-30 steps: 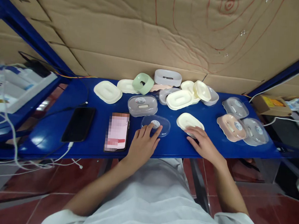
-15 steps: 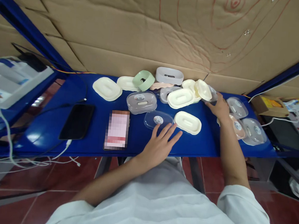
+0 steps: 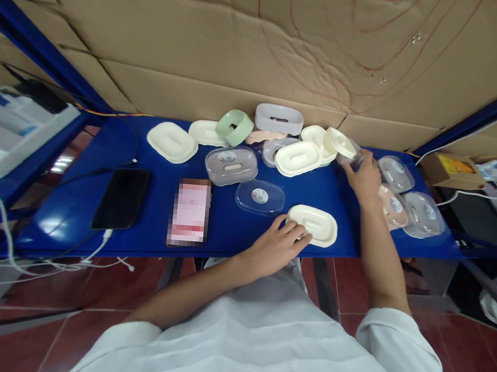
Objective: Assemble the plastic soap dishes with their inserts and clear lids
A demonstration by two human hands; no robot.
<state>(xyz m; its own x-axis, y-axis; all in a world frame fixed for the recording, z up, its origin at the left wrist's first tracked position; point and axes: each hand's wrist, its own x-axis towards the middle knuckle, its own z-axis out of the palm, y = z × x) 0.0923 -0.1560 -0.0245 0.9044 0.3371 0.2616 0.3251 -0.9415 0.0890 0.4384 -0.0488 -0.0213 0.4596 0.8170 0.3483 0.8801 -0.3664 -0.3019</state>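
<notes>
My left hand (image 3: 278, 247) has its fingers curled over the left rim of a cream oval soap-dish tray (image 3: 318, 223) near the bench's front edge. A clear oval lid (image 3: 259, 196) with a round sticker lies just beyond that hand. At the right of the pile, my right hand (image 3: 364, 177) closes on a clear plastic lid (image 3: 354, 152), partly hidden by the fingers. Against it leans a cream oval piece (image 3: 338, 141). Another cream tray (image 3: 299, 158) lies left of there, beside a lidded grey soap box (image 3: 231, 166).
A green ring-shaped part (image 3: 234, 129) and a pale grey one (image 3: 278, 119) stand at the back. More cream trays (image 3: 172, 142) lie left. Lidded boxes (image 3: 424, 216) sit right. A black phone (image 3: 121, 199) and a lit phone (image 3: 189, 212) lie on the blue bench (image 3: 149, 247).
My left hand has moved from beside the clear lid onto the cream tray, and that tray has come closer to me. My right hand stays at the clear lid by the pile.
</notes>
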